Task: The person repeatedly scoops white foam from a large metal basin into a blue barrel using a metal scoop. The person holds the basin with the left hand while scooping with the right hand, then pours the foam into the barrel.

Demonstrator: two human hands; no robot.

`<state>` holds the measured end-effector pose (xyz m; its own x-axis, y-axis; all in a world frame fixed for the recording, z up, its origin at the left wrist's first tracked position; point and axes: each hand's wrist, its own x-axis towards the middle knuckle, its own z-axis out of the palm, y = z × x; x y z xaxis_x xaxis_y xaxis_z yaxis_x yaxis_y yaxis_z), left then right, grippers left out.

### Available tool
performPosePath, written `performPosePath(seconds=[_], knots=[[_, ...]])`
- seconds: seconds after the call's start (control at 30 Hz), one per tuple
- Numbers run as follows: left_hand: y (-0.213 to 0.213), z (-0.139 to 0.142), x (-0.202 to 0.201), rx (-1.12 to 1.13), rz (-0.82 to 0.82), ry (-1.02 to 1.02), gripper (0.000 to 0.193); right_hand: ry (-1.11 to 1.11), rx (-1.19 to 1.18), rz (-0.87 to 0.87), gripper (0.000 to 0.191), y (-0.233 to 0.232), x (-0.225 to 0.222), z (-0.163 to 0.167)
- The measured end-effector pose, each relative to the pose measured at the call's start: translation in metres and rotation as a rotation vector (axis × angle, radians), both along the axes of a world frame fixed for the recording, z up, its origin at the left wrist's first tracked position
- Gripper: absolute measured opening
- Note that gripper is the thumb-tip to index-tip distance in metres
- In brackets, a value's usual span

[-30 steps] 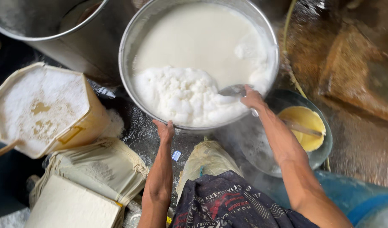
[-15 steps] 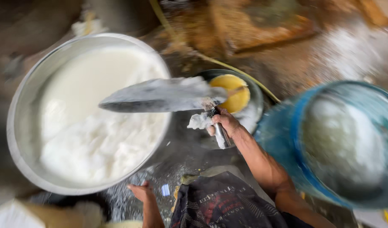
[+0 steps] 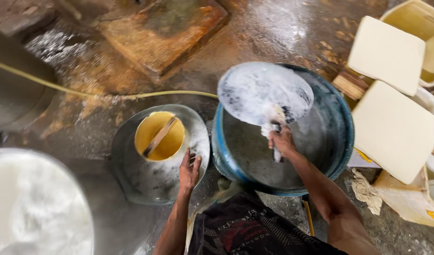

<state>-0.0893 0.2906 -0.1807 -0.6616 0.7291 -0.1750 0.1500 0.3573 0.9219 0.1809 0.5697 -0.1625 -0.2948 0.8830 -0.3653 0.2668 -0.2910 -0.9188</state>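
Skimmer (image 3: 264, 92) gripped in right hand (image 3: 282, 140) at blue tub's (image 3: 342, 141) 12 o'clock; keep it level. Left hand (image 3: 189, 171), fingers open, steadies metal basin (image 3: 127, 179).

Blue tub (image 3: 342, 141) interior open below ladle (image 3: 264, 92); yellow bowl (image 3: 159, 136) fills basin (image 3: 127, 174) centre

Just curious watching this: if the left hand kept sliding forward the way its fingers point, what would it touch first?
Probably the yellow bowl inside the metal basin; the left hand rests on that basin's rim, though depth is hard to judge.
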Motion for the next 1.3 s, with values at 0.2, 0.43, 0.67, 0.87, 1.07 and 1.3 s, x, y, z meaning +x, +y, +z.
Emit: performPosePath(seconds=[0.2, 0.43, 0.67, 0.87, 1.07, 1.3], knots=[[0.078, 0.035, 0.044, -0.049, -0.241, 0.248, 0.081, -0.666, 0.306, -0.239, 0.06, 0.064, 0.101, -0.04], [0.089, 0.035, 0.058, -0.184, -0.294, 0.282, 0.076, -0.751, -0.246, -0.085, 0.039, 0.026, 0.083, -0.089], [0.092, 0.032, 0.057, -0.155, -0.267, 0.318, 0.075, -0.006, -0.803, -0.014, 0.027, 0.012, 0.037, -0.086], [0.078, 0.017, 0.051, -0.141, -0.165, 0.111, 0.081, 0.128, -0.95, 0.327, 0.032, 0.044, 0.042, -0.075], [-0.004, -0.014, 0.015, -0.253, 0.128, 0.229, 0.073, 0.064, -1.174, 0.372, 0.037, 0.07, 0.072, -0.039], [-0.157, -0.016, -0.05, -0.212, 0.639, 0.526, 0.066, -0.292, -1.175, 0.488, 0.02, 0.099, 0.045, 0.017]])
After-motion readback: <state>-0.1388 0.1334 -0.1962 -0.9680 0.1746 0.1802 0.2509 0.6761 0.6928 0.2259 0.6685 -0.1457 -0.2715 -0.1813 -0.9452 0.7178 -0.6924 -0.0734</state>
